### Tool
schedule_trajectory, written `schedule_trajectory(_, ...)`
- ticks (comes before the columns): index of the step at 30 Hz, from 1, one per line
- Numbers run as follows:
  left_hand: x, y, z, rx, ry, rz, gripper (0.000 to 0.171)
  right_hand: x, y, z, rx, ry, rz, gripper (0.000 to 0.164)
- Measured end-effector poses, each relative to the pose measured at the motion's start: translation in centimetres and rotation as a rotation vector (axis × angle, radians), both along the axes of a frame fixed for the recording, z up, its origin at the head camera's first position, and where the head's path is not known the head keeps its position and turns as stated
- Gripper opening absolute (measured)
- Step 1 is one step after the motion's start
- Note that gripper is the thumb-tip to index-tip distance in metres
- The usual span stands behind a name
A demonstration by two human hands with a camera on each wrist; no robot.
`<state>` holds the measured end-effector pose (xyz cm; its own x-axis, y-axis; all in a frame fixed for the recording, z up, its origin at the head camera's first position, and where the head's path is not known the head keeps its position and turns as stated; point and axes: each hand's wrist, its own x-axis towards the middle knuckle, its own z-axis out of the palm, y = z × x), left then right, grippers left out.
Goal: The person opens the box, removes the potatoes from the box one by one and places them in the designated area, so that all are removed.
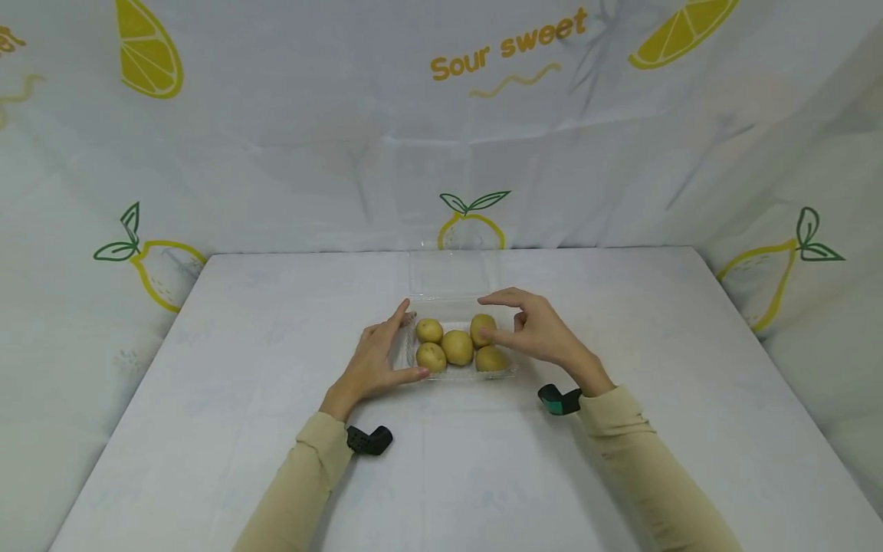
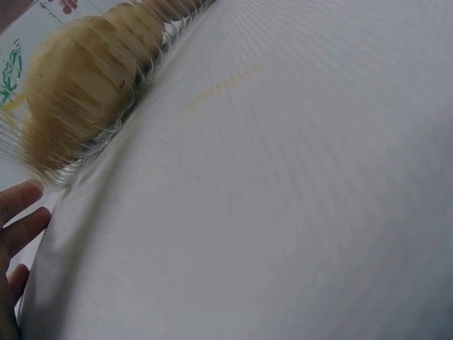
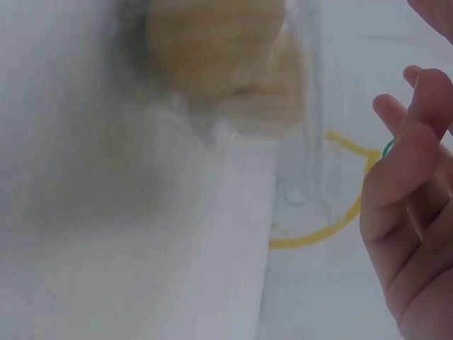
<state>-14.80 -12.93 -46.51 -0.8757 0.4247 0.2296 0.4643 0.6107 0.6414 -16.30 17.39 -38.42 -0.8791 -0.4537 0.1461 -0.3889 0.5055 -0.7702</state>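
Note:
Several small yellow potatoes [image 1: 457, 348] lie in a clear plastic clamshell box [image 1: 461, 372], its clear lid [image 1: 451, 274] folded back behind it. My left hand [image 1: 372, 359] spans the box's left side, thumb at the front left corner and fingertips by the back left corner. In the left wrist view, fingers [image 2: 25, 225] lie right at the ribbed wall. Above the box's right side is my right hand [image 1: 541, 326], index finger stretched out, thumb overlapping the back right potato [image 1: 482, 328]; the other fingers are bent. The right wrist view shows a gap between that hand and the blurred potatoes [image 3: 216, 42].
The box stands mid-table on a white cloth [image 1: 276, 330]. Behind the table hangs a white curtain [image 1: 290, 169] printed with lemons and words. A black device is strapped at each wrist, the left one [image 1: 370, 440] and the right one [image 1: 559, 400].

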Motion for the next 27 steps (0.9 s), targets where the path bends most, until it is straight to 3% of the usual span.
schedule_trajectory(9,-0.1,-0.1,-0.1,0.002,0.006,0.006,0.13,0.8,-2.8,0.6,0.056,-0.014,0.084,0.055)
schedule_trajectory(17,0.0,-0.1,0.2,0.007,-0.002,-0.004,0.129,0.8,-4.3,-0.1,0.179,0.025,0.113,0.055)
schedule_trajectory(27,0.0,0.0,-0.1,0.005,-0.019,-0.003,0.132,0.8,-5.2,-0.8,0.291,-0.004,0.108,0.059)
